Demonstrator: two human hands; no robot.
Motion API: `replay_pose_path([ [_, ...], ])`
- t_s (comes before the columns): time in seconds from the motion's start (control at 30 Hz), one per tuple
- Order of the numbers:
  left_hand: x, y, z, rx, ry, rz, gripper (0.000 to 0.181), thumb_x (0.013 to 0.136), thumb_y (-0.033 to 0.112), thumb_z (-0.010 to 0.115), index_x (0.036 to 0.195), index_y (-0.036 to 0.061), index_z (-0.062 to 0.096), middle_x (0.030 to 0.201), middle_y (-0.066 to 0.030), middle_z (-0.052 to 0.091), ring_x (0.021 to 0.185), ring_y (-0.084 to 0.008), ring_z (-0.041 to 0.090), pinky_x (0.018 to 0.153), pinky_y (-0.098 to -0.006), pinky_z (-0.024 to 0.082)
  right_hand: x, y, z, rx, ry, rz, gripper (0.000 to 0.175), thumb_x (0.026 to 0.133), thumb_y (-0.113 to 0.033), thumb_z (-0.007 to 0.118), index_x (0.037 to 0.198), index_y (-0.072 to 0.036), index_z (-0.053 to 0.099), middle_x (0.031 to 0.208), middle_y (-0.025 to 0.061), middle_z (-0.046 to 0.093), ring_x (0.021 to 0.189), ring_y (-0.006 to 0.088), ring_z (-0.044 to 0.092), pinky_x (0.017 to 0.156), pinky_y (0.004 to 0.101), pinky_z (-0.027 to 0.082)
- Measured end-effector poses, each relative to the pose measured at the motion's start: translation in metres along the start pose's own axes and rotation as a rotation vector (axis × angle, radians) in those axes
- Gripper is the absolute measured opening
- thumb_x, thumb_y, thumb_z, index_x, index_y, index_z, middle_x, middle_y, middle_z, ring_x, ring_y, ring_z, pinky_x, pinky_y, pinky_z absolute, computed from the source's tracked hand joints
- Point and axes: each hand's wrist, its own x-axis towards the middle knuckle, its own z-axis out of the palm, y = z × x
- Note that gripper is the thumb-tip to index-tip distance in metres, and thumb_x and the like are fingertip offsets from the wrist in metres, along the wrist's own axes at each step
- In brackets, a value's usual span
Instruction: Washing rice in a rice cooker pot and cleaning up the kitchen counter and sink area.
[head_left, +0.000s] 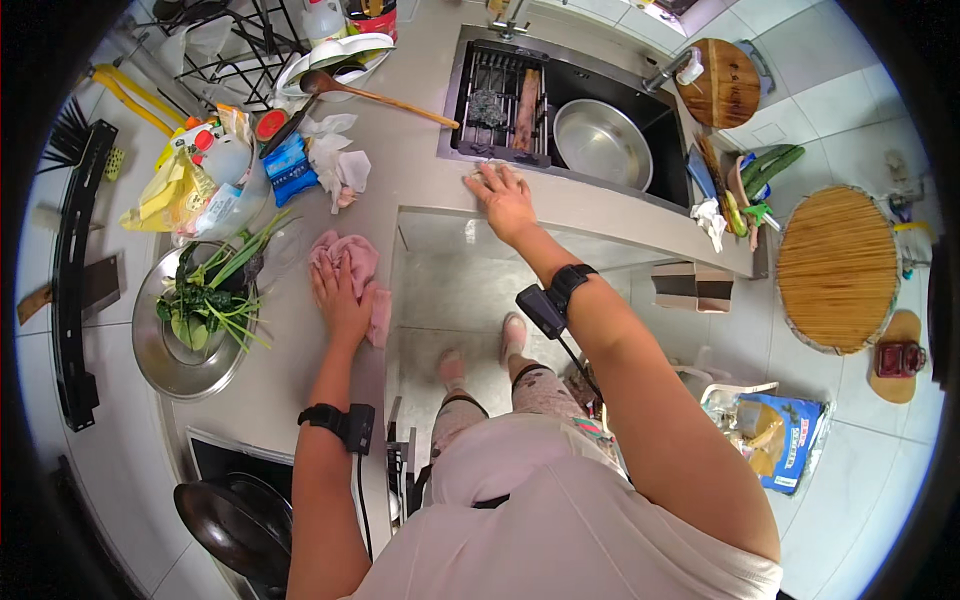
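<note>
My left hand lies with spread fingers on a crumpled pink cloth on the grey countertop. Some of the cloth shows past its fingertips and beside the wrist. My right hand is at the front rim of the sink, its fingers over a small pale thing, perhaps a cloth or scrap; whether they grip it is unclear. Beyond it, a black drain rack in the sink holds a steel-wool scourer and a brown stick-like piece. A round steel basin sits in the sink beside the rack.
Leafy greens lie in a steel bowl left of the cloth. Plastic bags, crumpled tissues and a wooden spoon are on the counter further back. A dark wok stands near my left forearm. Cucumbers stand right of the sink.
</note>
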Motion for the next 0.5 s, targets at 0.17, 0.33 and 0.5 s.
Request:
replay_pose_path([
  [0.17, 0.013, 0.02, 0.009, 0.008, 0.03, 0.005, 0.063, 0.082, 0.029, 0.064, 0.14, 0.0191, 0.04, 0.15, -0.0169, 0.023, 0.136, -0.0449, 0.02, 0.107, -0.0548, 0.023, 0.006, 0.054, 0.013, 0.008, 0.021, -0.099, 0.046, 0.087, -0.012, 0.046, 0.132, -0.025, 0.049, 0.144, 0.0048, 0.037, 0.131, 0.0277, 0.036, 0.104, 0.046, 0.034],
  [0.33, 0.051, 0.05, 0.035, -0.015, -0.024, 0.007, 0.056, 0.086, 0.024, 0.059, 0.139, 0.0192, 0.042, 0.149, -0.016, 0.026, 0.135, -0.045, 0.021, 0.108, -0.054, 0.022, -0.006, 0.115, 0.017, 0.01, 0.235, -0.132, 0.039, 0.082, -0.011, 0.049, 0.121, -0.015, 0.056, 0.121, 0.0067, 0.054, 0.11, 0.026, 0.05, 0.092, 0.0376, 0.043],
  [0.5, 0.106, 0.095, 0.075, -0.046, 0.064, 0.037, 0.052, 0.089, 0.024, 0.055, 0.138, 0.0185, 0.043, 0.149, -0.0161, 0.028, 0.135, -0.0453, 0.022, 0.109, -0.0514, 0.021, -0.029, 0.188, -0.001, 0.123, 0.205, -0.05, 0.034, 0.079, -0.006, 0.053, 0.111, -0.014, 0.062, 0.101, 0.0068, 0.055, 0.099, 0.026, 0.053, 0.085, 0.035, 0.047],
])
